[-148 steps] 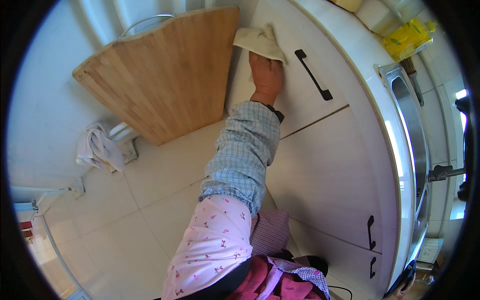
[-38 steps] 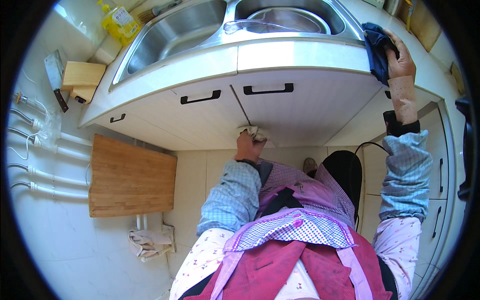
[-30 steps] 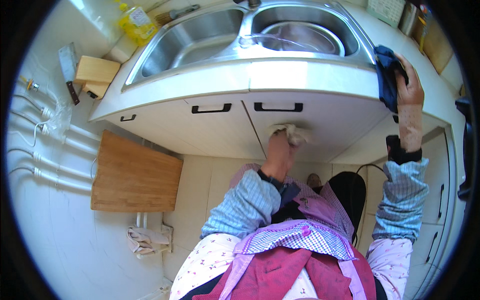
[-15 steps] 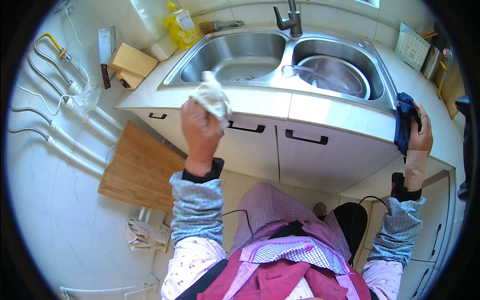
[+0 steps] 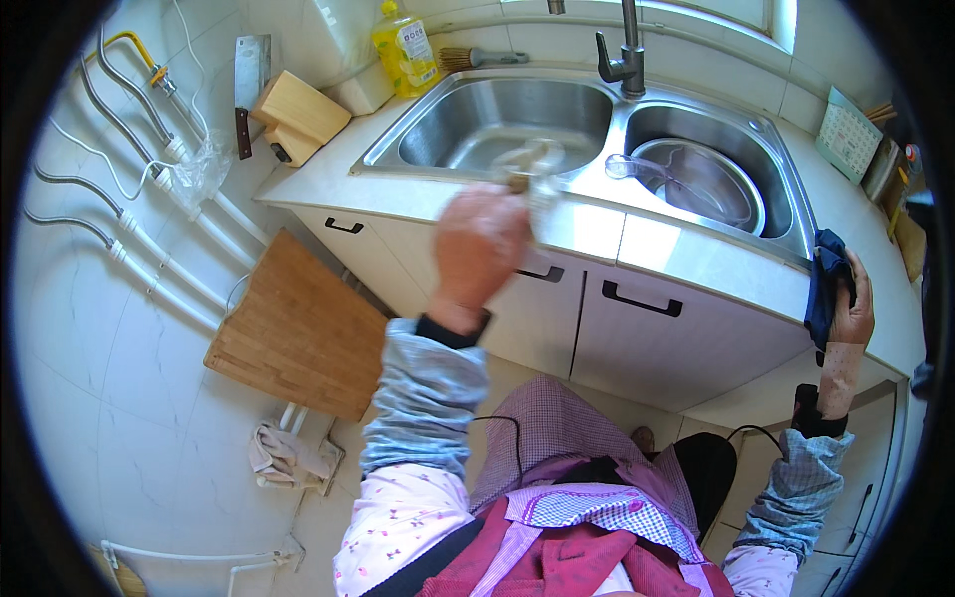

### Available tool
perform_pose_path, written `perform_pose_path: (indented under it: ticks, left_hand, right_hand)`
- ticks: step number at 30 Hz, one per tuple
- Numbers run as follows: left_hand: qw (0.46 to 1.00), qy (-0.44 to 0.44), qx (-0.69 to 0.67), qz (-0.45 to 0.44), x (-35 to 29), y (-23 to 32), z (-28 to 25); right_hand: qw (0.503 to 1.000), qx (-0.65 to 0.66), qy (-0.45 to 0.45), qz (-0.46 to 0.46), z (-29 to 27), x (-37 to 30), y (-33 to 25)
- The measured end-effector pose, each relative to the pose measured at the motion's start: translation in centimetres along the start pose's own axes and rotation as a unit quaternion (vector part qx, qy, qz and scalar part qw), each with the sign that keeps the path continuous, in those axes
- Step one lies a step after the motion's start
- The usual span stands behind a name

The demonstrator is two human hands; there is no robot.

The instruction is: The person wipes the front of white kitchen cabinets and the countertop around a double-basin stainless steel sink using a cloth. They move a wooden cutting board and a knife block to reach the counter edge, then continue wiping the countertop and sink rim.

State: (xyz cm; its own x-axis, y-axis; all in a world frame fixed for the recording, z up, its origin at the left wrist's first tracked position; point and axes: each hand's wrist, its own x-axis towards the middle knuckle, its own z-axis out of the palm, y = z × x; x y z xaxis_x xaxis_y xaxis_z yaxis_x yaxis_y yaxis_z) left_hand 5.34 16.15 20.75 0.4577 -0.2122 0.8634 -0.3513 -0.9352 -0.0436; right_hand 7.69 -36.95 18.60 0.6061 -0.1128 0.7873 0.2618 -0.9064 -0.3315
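My left hand (image 5: pixel 482 239) is closed around a cream cloth (image 5: pixel 540 189), smeared by motion, above the front rim of the sink. At the counter's front edge right of the sink, my right hand (image 5: pixel 854 300) holds a dark navy cloth (image 5: pixel 826 284), fingers bent over it. The double steel sink (image 5: pixel 609 199) lies in front of me. In its right bowl sits a round steel basin (image 5: pixel 754 212). A clear, see-through utensil (image 5: pixel 625 167) rests across the divider, its other end reaching over the basin.
A grey faucet (image 5: pixel 631 60) rises behind the sink. Back left stand a yellow soap bottle (image 5: pixel 406 55), a brush (image 5: pixel 482 57), a knife block (image 5: pixel 300 114) and a cleaver (image 5: pixel 251 90). A wooden board (image 5: pixel 298 323) leans low at left. A green-white box (image 5: pixel 849 134) stands back right.
My left hand has swung to the right with the cream cloth, along the counter's front. My right hand stays on the navy cloth. The whole view has shifted slightly.
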Motion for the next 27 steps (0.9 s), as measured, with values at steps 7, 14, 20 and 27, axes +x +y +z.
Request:
perform_pose_path:
  ticks: [7,14,20,27]
  left_hand:
    - [0.995,-0.011,0.047,-0.082,0.7,-5.9,-3.0]
    - [0.987,-0.029,-0.126,0.092,2.0,11.9,2.4]
    - [0.997,-0.018,-0.057,0.042,1.3,4.4,1.0]
    - [0.986,-0.052,0.009,-0.159,-0.8,-7.7,-3.5]
  right_hand:
    - [0.998,-0.055,-0.001,0.028,-0.2,0.4,-0.4]
    - [0.998,-0.026,-0.015,0.050,-0.4,0.3,-1.1]
    - [1.000,-0.014,-0.003,0.027,0.2,0.2,-0.1]
    - [0.999,-0.045,0.010,-0.009,1.7,0.4,3.5]
